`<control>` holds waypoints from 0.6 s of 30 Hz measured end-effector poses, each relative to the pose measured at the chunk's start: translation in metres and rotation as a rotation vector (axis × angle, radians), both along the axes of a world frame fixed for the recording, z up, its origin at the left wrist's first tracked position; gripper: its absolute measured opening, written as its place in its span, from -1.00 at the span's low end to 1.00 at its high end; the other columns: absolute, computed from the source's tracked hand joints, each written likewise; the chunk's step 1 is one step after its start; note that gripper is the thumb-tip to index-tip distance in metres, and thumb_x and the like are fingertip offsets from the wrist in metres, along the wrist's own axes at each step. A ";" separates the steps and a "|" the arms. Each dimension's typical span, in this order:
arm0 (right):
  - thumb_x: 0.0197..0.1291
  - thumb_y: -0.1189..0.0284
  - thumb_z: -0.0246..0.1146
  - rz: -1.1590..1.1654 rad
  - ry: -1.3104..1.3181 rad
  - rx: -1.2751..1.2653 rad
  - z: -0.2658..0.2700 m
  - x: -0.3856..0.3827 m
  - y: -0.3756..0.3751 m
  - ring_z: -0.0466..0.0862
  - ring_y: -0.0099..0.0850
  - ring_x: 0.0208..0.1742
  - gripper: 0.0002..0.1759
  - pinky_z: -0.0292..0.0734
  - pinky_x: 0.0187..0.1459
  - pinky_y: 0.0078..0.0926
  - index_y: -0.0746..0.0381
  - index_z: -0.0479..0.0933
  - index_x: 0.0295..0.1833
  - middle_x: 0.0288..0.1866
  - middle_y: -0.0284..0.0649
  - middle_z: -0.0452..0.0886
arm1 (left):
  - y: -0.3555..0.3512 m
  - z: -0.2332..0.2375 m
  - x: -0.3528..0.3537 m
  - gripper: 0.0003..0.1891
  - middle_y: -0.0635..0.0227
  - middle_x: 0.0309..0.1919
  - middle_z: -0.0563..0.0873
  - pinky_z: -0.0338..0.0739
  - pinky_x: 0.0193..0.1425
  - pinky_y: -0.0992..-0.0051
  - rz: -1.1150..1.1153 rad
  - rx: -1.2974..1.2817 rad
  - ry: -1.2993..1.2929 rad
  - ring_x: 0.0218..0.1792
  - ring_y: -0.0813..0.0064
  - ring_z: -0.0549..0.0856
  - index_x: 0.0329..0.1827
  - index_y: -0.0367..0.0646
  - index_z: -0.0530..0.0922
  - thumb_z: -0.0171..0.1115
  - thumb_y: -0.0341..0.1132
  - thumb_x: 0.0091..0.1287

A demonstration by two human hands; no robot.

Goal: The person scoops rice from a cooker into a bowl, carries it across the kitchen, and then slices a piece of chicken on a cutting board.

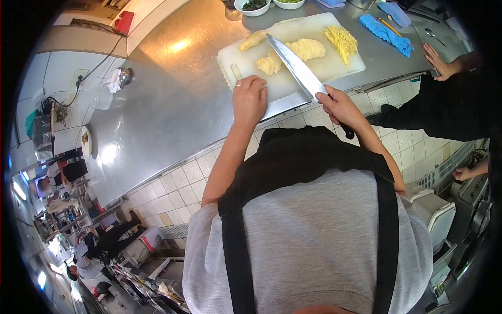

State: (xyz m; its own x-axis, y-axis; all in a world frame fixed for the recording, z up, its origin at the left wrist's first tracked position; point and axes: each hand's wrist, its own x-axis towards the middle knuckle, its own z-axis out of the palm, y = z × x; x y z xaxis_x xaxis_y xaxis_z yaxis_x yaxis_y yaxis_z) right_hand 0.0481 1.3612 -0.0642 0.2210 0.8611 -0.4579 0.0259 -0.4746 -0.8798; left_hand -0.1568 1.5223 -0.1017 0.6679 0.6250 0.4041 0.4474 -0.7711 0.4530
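My right hand (339,107) is closed round the black handle of a large knife (297,65). Its broad blade points up and left across a white cutting board (308,26), over pale yellow pieces. My left hand (249,99) rests at the board's near left edge with its fingers bent; a small pale strip (236,71) lies just beyond the fingertips. On the board are a peeled yellow piece (253,40), sliced yellow pieces (307,49) on both sides of the blade, and a heap of thin yellow shreds (341,44) at the right end.
Bowls of greens (254,6) stand behind the board. A blue cloth (386,34), a spoon (435,36) and another person's hand (442,62) are on the metal counter (172,99) to the right. A plate (86,142) sits at the far left edge.
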 end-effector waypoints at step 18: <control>0.36 0.17 0.07 0.046 -0.271 -0.037 0.007 0.007 -0.021 0.53 -0.25 -0.65 -0.62 0.44 -0.53 -0.30 0.33 0.41 -0.21 -0.57 -0.06 0.49 | 0.038 0.005 0.031 -0.68 0.19 -0.04 0.66 0.46 0.13 0.26 -0.010 -0.080 0.041 0.01 0.09 0.57 -0.10 -0.23 0.62 0.37 -0.39 0.05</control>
